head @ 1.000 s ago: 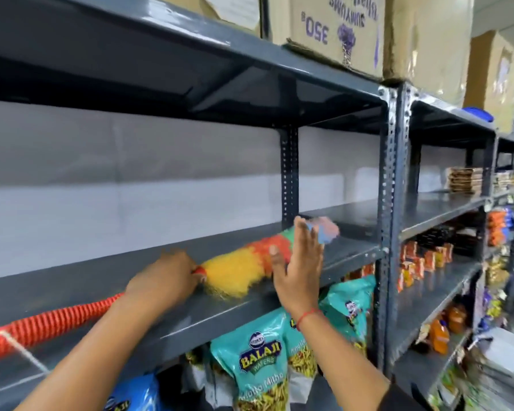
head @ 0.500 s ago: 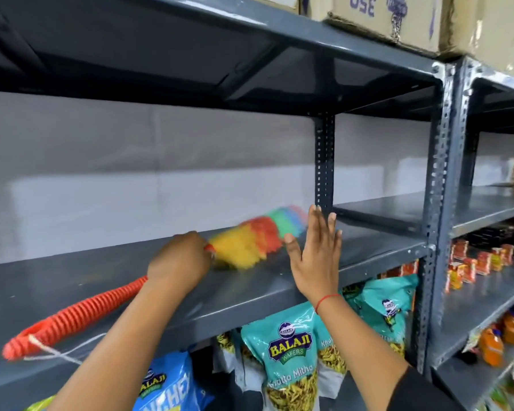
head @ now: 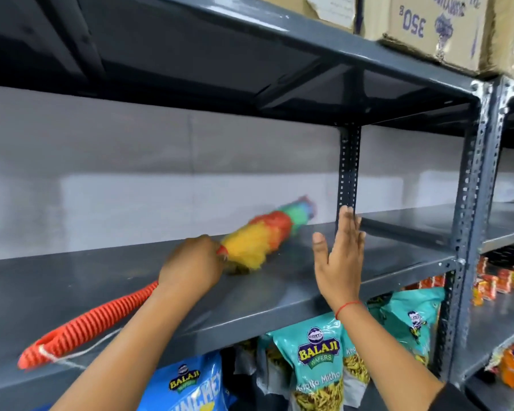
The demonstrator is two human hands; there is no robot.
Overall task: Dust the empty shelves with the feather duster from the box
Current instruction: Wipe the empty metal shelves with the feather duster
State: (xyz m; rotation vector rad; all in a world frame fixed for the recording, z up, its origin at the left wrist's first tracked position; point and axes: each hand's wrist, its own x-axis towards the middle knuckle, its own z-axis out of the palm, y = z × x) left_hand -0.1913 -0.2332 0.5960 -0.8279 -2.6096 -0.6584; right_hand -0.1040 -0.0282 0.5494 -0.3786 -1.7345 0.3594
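Note:
A feather duster (head: 261, 235) with a yellow, red, green and blue head lies across the empty grey shelf (head: 101, 280), its head blurred and pointing toward the back right. My left hand (head: 192, 266) grips its orange ribbed handle just behind the feathers; the handle's looped end (head: 51, 347) with a white string sticks out to the lower left. My right hand (head: 339, 258) is raised flat beside the duster's head, fingers straight and together, palm facing left, holding nothing.
A perforated grey upright (head: 349, 170) stands just behind my right hand, and a thicker post (head: 472, 188) stands further right. Teal and blue snack bags (head: 318, 363) hang below the shelf. Cardboard boxes (head: 433, 28) sit on the shelf above. Small packets (head: 502, 280) fill the right-hand rack.
The duster's head has swept back along the shelf toward the rear wall, and my left hand moved with it. My right hand stays raised next to it. The view shifted left.

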